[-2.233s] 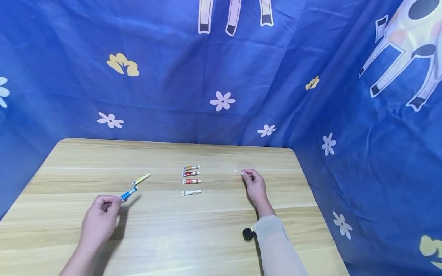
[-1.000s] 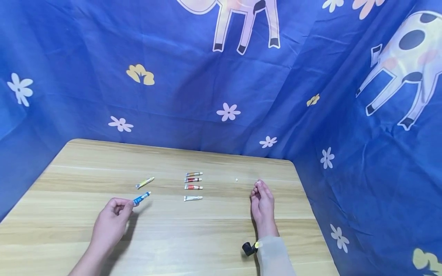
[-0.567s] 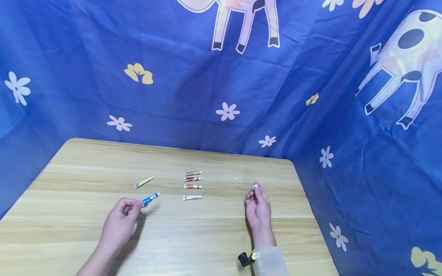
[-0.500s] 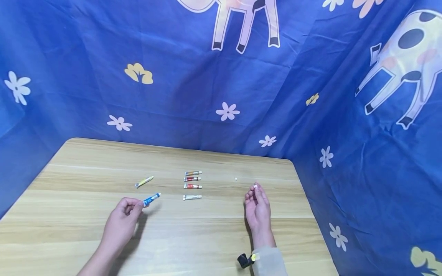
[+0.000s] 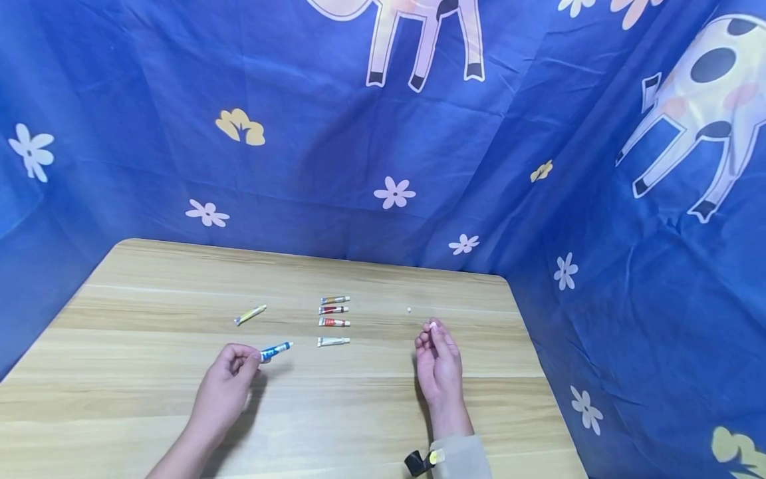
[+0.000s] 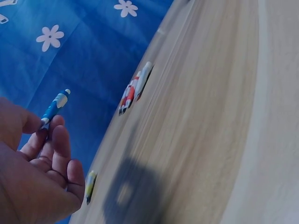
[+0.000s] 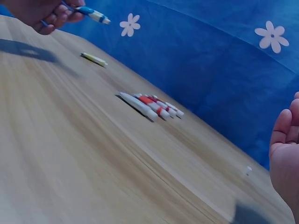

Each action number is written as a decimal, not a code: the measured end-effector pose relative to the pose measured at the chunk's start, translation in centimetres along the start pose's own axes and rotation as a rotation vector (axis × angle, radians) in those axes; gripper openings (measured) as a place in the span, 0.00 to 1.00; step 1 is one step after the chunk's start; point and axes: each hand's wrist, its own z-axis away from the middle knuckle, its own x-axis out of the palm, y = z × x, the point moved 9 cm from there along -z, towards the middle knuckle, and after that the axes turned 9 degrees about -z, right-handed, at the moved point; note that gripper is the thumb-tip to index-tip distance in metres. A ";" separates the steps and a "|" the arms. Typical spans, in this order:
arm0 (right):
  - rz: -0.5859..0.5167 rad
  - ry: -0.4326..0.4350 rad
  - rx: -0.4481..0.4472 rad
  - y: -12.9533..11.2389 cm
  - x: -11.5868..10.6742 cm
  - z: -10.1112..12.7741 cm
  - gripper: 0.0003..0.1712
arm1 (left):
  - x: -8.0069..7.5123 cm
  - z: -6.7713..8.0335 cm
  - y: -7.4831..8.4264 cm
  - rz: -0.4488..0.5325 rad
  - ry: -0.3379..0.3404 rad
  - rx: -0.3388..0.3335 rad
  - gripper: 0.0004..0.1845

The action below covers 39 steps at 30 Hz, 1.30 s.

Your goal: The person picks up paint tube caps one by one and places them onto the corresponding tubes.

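Note:
In the head view my left hand (image 5: 225,386) pinches a blue paint tube (image 5: 276,351) by its flat tail, held above the table with its white tip pointing right. The left wrist view shows that blue paint tube (image 6: 55,106) between thumb and fingertips, its end narrow and pale. My right hand (image 5: 439,366) is turned palm up, thumb and index finger pinching a small white cap (image 5: 433,326). Beyond it, a second white cap (image 5: 409,309) lies on the wood. A yellow paint tube (image 5: 249,315) lies slanted behind the left hand.
Several paint tubes form a column mid-table: an ochre tube (image 5: 335,301), a dark red tube (image 5: 333,310), an orange-red tube (image 5: 334,322) and a white tube (image 5: 333,342). Blue printed cloth (image 5: 335,146) rises behind the table (image 5: 335,419). A black device (image 5: 417,464) sits at my right wrist.
My left hand has carried the blue paint tube rightward. My right hand, earlier reaching palm down near the loose cap, has drawn back, turned palm up and shifted slightly left with its cap.

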 end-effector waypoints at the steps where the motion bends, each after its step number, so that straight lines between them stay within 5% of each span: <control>1: 0.011 -0.010 0.000 0.1 0.2 0.1 0.10 | 0.1 0.1 0.1 0.000 -0.002 0.002 0.15; 23: 0.168 -0.188 0.072 4.0 2.9 2.4 0.16 | 3.5 1.4 1.8 0.053 -0.061 0.032 0.11; 33: 0.250 -0.191 0.098 5.8 3.6 3.1 0.08 | 4.3 1.7 2.2 0.071 -0.073 0.045 0.10; 39: 0.405 -0.185 0.114 7.1 4.0 3.7 0.09 | 4.6 2.1 2.8 0.074 -0.071 0.038 0.08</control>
